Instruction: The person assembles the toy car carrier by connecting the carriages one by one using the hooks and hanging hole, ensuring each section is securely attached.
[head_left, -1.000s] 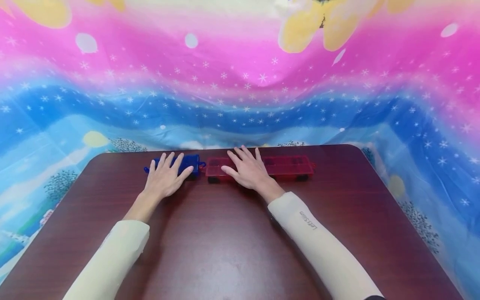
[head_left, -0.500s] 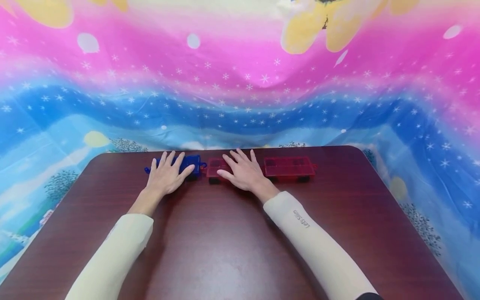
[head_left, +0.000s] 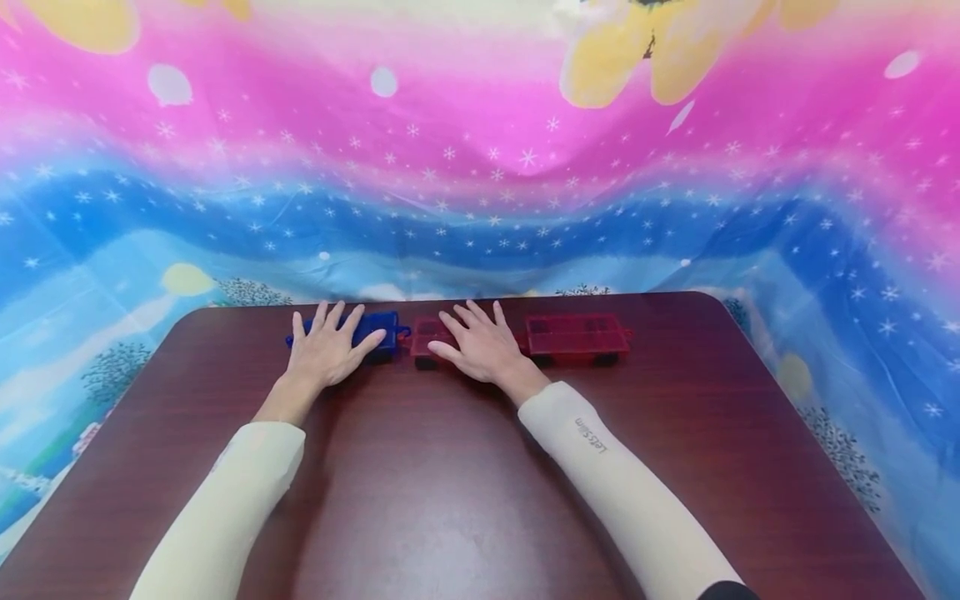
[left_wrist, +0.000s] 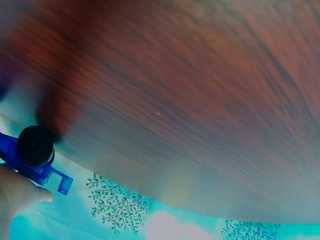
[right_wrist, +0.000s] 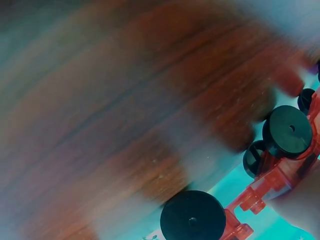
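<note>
A row of see-through toy wagons on black wheels stands near the table's far edge. My left hand [head_left: 322, 350] lies spread over the blue wagon [head_left: 387, 325], its fingers straight and the thumb toward the right end. Over the red wagon [head_left: 426, 340] in the middle, my right hand [head_left: 483, 350] is spread the same way and hides much of it. A second red wagon [head_left: 577, 336] stands to its right, outside both hands. In the left wrist view, a black wheel [left_wrist: 35, 145] and a blue hook [left_wrist: 64, 183] show beside the thumb. The right wrist view has red couplings [right_wrist: 250, 200] between black wheels.
The row stands on a dark red-brown wooden table [head_left: 435, 467] with rounded far corners. Behind and beside it hangs a pink and blue patterned cloth [head_left: 480, 192]. Pale sleeves [head_left: 225, 508] cover both forearms.
My right hand has slid a little left along the red wagons, uncovering more of the right one. The wagons stay about where they were, and my left hand keeps its place on the blue one.
</note>
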